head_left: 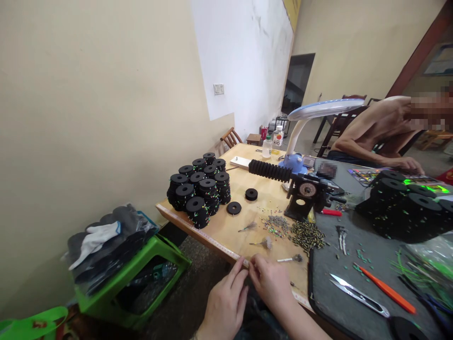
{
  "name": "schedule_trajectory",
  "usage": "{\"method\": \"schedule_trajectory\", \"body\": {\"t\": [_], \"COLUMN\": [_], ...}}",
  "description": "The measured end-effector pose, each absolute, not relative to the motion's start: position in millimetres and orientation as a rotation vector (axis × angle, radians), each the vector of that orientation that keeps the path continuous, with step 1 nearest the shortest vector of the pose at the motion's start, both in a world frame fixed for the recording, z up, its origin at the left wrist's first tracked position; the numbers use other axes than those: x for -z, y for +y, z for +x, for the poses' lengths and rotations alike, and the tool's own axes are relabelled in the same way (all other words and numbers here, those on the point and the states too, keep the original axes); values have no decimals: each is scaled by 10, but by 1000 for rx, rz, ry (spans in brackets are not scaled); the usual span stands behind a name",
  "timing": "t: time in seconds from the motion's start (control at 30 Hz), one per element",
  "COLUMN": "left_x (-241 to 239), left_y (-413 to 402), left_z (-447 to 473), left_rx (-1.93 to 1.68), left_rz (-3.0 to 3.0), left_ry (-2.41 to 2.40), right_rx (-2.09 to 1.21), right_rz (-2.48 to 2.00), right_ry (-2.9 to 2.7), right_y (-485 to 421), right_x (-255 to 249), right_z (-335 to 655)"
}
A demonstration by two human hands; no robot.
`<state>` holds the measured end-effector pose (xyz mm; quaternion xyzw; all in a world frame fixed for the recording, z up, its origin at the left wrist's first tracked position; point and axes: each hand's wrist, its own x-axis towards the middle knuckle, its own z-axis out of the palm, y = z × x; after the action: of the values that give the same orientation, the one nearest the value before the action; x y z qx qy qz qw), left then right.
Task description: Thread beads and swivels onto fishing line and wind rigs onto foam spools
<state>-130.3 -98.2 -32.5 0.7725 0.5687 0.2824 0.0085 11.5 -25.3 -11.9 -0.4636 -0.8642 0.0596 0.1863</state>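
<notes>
My left hand (226, 302) and my right hand (271, 281) meet at the near edge of a wooden table (230, 231), fingertips pinched together over something too small to make out. Just beyond them lie small piles of beads and metal bits (293, 231) and a few feathery tufts (264, 243). Stacks of black foam spools (200, 189) stand at the table's left. Two loose black discs (234, 208) lie near them. A winding device (306, 193) with a black ribbed roller (271, 170) sits in the middle.
A grey mat (357, 278) on the right holds thread snips (359, 295) and an orange tool (387, 290). More black spools (403, 203) sit at the far right. A desk lamp (318, 111) and bottles stand behind. Another person leans at the table's far side. A green stool (138, 274) bears bags.
</notes>
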Motion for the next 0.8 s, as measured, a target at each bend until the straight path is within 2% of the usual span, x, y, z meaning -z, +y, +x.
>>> {"method": "schedule_trajectory", "body": {"t": [0.2, 0.8], "left_x": [313, 298], "left_y": [-971, -907], "left_z": [-1328, -1307], "left_rx": [-851, -620], "left_rz": [2412, 2641], "left_ry": [1803, 1980], "right_rx": [-154, -580], "right_rz": [-1286, -1368], "right_ry": [-2437, -2563], "right_y": [-240, -288], "right_x": [137, -274], "right_z": [116, 758]}}
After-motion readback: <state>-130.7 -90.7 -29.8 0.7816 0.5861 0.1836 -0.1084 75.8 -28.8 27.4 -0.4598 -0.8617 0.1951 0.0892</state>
